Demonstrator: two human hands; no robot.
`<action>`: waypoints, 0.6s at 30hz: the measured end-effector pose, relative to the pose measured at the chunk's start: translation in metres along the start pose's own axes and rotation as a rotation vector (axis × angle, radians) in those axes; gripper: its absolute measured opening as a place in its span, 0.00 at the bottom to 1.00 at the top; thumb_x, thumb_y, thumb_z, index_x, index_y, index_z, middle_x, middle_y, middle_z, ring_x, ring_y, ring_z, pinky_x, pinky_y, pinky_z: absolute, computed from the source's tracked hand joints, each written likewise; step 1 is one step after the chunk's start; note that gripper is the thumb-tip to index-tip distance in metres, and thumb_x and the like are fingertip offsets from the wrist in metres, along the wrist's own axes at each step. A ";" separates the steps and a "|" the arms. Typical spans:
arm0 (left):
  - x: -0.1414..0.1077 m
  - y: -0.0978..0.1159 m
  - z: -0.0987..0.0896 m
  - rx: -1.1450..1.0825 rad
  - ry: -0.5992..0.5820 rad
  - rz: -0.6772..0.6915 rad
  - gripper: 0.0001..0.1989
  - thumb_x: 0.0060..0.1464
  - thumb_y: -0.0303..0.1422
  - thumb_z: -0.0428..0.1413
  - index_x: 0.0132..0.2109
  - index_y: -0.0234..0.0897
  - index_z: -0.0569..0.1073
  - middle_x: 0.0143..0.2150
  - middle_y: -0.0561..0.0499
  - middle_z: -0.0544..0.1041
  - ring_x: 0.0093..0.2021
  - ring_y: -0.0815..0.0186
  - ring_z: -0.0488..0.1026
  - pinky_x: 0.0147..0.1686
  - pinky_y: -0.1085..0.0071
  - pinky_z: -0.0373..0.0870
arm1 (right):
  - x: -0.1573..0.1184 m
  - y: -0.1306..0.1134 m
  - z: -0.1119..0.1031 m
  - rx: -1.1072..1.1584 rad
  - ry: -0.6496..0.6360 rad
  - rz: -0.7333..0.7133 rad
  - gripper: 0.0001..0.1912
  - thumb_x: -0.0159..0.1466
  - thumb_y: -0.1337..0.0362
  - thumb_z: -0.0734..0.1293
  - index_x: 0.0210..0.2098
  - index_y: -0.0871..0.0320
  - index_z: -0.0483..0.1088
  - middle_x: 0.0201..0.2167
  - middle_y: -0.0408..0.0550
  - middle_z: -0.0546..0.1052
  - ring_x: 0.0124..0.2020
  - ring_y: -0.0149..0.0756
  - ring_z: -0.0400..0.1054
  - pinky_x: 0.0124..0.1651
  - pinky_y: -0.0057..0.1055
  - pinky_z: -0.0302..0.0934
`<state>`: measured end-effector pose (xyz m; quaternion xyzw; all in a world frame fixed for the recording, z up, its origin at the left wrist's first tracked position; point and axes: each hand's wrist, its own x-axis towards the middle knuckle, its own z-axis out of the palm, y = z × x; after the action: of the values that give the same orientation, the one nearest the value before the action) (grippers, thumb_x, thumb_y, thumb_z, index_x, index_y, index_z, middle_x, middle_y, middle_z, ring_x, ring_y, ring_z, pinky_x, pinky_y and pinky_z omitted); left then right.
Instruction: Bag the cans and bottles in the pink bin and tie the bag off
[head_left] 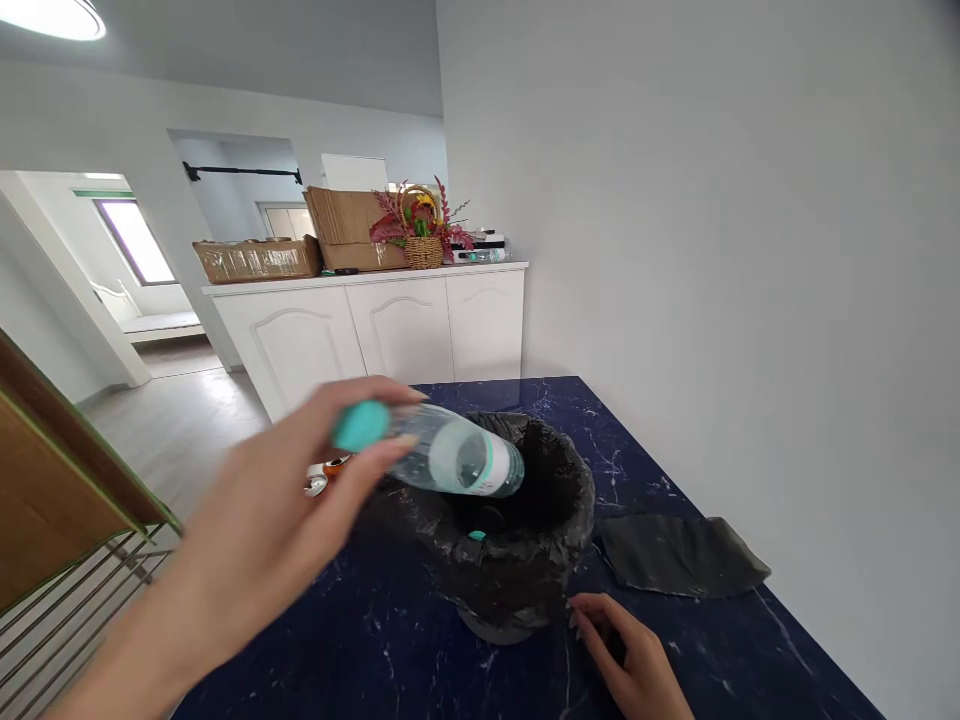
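My left hand (277, 510) grips a clear plastic bottle (420, 445) with a teal cap and a white label, tilted with its base over the opening of a bin. The bin is lined with a black bag (510, 575) and stands on a dark blue marbled table (382, 640). Inside it, near the front rim, a small teal piece (477, 536) shows. My right hand (630, 655) is at the bin's lower right, thumb and index finger pinched together at the bag's edge; what they hold, if anything, is too small to make out.
A folded black piece (682, 555) lies right of the bin, near the wall. Partly behind my left hand is an orange and silver can (319, 484). A metal rack (75, 620) stands at the left. Beyond the table, a white cabinet (405, 325) bears cardboard boxes (259, 260) and a flower basket (424, 252).
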<state>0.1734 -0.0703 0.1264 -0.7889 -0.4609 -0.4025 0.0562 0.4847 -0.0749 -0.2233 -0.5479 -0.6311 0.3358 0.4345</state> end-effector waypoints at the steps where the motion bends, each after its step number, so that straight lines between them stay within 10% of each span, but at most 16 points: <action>1: 0.009 0.006 0.015 0.002 -0.079 0.048 0.19 0.70 0.50 0.55 0.60 0.50 0.76 0.47 0.53 0.85 0.34 0.61 0.82 0.27 0.71 0.73 | 0.000 0.000 0.000 -0.007 0.001 -0.004 0.22 0.74 0.43 0.62 0.49 0.51 0.78 0.40 0.53 0.84 0.39 0.44 0.82 0.35 0.29 0.72; 10: 0.034 0.028 0.084 -0.083 -0.720 0.276 0.22 0.75 0.46 0.51 0.68 0.45 0.73 0.67 0.48 0.79 0.66 0.52 0.76 0.64 0.58 0.72 | 0.002 -0.001 0.000 -0.040 -0.017 -0.020 0.22 0.75 0.43 0.60 0.49 0.52 0.77 0.38 0.53 0.83 0.35 0.42 0.80 0.32 0.30 0.70; 18: 0.043 -0.028 0.054 -0.017 -0.258 0.015 0.28 0.76 0.50 0.40 0.59 0.43 0.79 0.58 0.48 0.84 0.59 0.53 0.80 0.64 0.54 0.73 | 0.000 -0.001 -0.001 -0.003 -0.041 0.014 0.21 0.75 0.43 0.61 0.48 0.51 0.76 0.37 0.52 0.83 0.31 0.41 0.79 0.32 0.30 0.69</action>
<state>0.1947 -0.0002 0.1118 -0.8382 -0.4547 -0.3010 -0.0072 0.4848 -0.0748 -0.2221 -0.5461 -0.6364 0.3490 0.4182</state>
